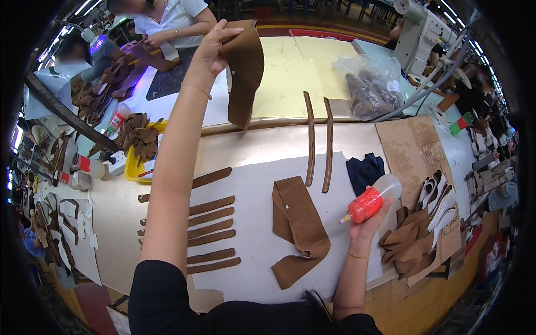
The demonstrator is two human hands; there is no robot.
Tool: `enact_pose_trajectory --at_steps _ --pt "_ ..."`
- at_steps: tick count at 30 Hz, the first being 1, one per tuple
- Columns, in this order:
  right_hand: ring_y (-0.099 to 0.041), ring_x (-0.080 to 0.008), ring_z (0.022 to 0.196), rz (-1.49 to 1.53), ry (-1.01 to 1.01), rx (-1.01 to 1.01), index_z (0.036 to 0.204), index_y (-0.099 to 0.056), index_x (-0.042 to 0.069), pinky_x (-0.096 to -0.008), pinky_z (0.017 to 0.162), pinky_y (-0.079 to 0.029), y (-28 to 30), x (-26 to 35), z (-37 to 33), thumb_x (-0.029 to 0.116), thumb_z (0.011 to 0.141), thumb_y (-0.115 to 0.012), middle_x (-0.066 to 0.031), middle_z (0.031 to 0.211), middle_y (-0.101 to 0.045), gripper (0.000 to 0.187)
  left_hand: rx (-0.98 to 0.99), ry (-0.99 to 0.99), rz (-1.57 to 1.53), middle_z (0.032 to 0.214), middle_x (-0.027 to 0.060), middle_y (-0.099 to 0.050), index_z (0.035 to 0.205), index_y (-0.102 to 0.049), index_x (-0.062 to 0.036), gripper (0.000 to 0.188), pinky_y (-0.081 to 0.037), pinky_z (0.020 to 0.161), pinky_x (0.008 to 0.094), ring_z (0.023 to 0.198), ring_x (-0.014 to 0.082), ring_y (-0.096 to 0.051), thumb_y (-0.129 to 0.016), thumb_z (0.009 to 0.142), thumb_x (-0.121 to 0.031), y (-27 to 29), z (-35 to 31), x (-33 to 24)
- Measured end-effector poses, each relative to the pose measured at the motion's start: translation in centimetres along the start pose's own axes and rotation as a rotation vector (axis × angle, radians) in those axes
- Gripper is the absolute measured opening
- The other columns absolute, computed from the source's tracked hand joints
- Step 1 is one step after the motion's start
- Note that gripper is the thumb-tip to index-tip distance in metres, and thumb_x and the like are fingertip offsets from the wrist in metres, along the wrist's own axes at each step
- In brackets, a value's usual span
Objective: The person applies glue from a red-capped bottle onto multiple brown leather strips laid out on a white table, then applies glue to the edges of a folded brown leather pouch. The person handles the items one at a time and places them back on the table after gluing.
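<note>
My left hand (215, 47) is stretched far forward, its fingers closed on the upper edge of a brown leather piece (245, 72) that hangs down over the far side of the table. In my right hand (370, 220) lies a squeeze bottle (368, 204) with a red band, tilted so its narrow nozzle points left and down. Left of the bottle, a folded brown leather piece (304, 223) rests on the white sheet (257, 181). Several thin brown strips (212, 224) lie side by side under and beside my left forearm, which hides part of them.
Two long narrow strips (310, 139) lie across the table's raised rear edge. A dark blue cloth (364, 170) and a pile of brown pieces (416, 240) are at the right. A yellow tray (133, 167) stands left, a clear plastic bag (371, 89) behind. Another person (173, 25) works opposite.
</note>
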State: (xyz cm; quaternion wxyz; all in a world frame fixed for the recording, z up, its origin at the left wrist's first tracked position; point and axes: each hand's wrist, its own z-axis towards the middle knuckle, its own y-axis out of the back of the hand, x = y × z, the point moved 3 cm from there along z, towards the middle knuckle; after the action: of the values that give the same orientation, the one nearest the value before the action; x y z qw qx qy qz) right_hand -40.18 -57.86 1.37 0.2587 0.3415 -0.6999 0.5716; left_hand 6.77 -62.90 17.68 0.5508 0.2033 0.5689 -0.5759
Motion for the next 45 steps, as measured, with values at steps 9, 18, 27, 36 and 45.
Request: enact_pose_trajectory --at_steps 9,18,27,36,45 --pt "-0.058 -0.0156 0.085 -0.011 -0.037 0.071 0.116 -0.051 0.004 -0.0316 0.068 -0.052 1.0 -0.4 0.3 0.063 0.088 -0.046 -0.0057 0.102 -0.058 0.066 -0.184 0.273 0.022 0.128 0.0184 -0.048 0.147 -0.018 -0.0062 0.082 -0.051 0.087 0.0355 0.100 0.0268 -0.061 -0.058 0.076 0.000 4.4 -10.9 8.3" --pt "-0.056 -0.0156 0.066 0.004 -0.065 -0.059 0.107 -0.055 0.002 -0.0289 0.056 -0.047 0.5 -1.0 0.4 0.064 0.087 -0.048 -0.0049 0.082 -0.058 0.066 -0.182 0.117 -0.051 0.118 0.0176 -0.056 0.144 -0.028 -0.0061 0.074 -0.052 0.085 0.0348 0.097 0.0248 -0.062 -0.059 0.077 -0.003 6.1 -4.6 4.5" --pt "-0.058 -0.0158 0.085 -0.024 -0.051 0.021 0.114 -0.052 0.001 -0.0304 0.072 -0.050 0.8 -0.7 0.5 0.063 0.088 -0.048 -0.0058 0.097 -0.059 0.067 -0.243 0.306 -0.234 0.125 0.0190 -0.051 0.145 -0.023 -0.0067 0.078 -0.055 0.083 0.0373 0.094 0.0269 -0.064 -0.056 0.076 0.005 8.9 -12.8 10.3" --pt "-0.058 -0.0160 0.082 -0.024 -0.122 0.083 0.114 -0.052 0.001 -0.0304 0.070 -0.050 0.0 -1.0 0.1 0.062 0.088 -0.047 -0.0059 0.093 -0.059 0.066 -0.286 0.350 -0.259 0.127 0.0191 -0.050 0.145 -0.024 -0.0058 0.075 -0.055 0.082 0.0360 0.092 0.0280 -0.064 -0.052 0.077 0.008 8.5 -15.5 10.7" --pt "-0.065 -0.0288 0.082 0.069 -0.540 0.481 0.110 -0.052 0.004 -0.0401 0.065 -0.056 -11.1 -2.7 2.3 0.070 0.086 -0.039 -0.0172 0.102 -0.062 0.072 -0.188 0.232 -0.236 0.109 0.0168 -0.058 0.138 -0.037 -0.0008 0.063 -0.055 0.077 0.0306 0.088 0.0224 -0.063 -0.056 0.078 0.003 7.7 -10.6 2.4"
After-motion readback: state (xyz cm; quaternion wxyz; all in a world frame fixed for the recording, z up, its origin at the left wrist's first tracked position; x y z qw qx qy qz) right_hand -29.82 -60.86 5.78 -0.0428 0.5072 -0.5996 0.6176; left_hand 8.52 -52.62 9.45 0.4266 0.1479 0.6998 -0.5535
